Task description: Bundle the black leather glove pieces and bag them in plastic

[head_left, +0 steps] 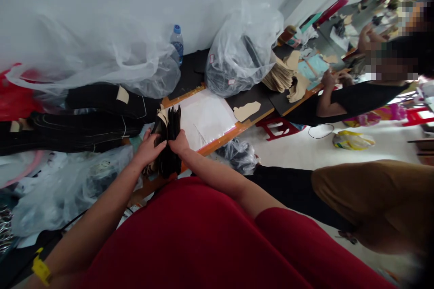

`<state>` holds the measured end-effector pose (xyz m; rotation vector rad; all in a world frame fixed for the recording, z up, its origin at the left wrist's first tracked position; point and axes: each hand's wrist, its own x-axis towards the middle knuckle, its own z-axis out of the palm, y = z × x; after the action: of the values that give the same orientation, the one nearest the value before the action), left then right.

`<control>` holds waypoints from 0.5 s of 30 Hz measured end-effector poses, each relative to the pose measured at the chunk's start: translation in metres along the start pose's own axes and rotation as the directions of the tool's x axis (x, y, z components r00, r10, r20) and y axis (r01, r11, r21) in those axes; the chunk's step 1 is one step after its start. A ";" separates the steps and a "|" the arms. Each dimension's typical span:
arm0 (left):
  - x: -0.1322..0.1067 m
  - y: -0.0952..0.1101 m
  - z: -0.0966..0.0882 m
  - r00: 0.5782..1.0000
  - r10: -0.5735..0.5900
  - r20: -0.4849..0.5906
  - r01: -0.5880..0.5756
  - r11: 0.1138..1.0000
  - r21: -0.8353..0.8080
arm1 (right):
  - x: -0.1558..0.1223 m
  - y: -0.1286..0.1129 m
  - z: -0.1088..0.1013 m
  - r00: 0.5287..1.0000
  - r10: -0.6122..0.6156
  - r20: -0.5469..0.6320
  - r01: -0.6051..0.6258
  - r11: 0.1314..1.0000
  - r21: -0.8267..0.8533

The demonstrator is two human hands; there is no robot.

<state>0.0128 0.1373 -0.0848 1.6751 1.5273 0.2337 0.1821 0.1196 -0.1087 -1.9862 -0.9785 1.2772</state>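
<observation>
Between my two hands stands a stack of dark cut pieces, with a few tan faces showing at its upper left. My left hand presses against the stack's left side, thumb toward the middle. From the right, my right hand grips the same stack, its fingers partly hidden behind the pieces. Just right of the stack lies a white sheet on the wood-edged table. A single tan cut piece rests beyond the sheet.
Clear plastic bags and a water bottle stand along the wall. Bundles of black material lie at left. A co-worker in black sits farther along, near a red stool. Another person in brown is close at right.
</observation>
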 end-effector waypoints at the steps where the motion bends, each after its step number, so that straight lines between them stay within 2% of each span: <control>1: -0.001 0.000 0.000 1.000 -0.004 0.007 0.004 1.000 0.002 | 0.000 0.000 0.000 1.000 0.016 -0.003 -0.016 1.000 -0.008; 5: -0.002 0.001 0.000 0.999 0.008 0.037 -0.009 1.000 0.013 | -0.001 -0.002 0.000 0.998 0.062 -0.016 -0.063 0.996 -0.058; 11: 0.001 0.002 0.001 0.995 -0.086 0.042 0.082 0.992 0.095 | -0.006 -0.008 0.003 0.999 0.038 -0.004 -0.038 0.996 -0.087; 15: 0.002 -0.011 0.000 0.999 -0.033 -0.003 0.033 0.999 0.033 | -0.013 -0.002 -0.008 0.995 0.093 -0.027 -0.095 0.994 -0.054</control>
<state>0.0057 0.1384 -0.0930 1.6746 1.5678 0.1939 0.1852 0.1092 -0.0977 -2.1078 -0.9279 1.2859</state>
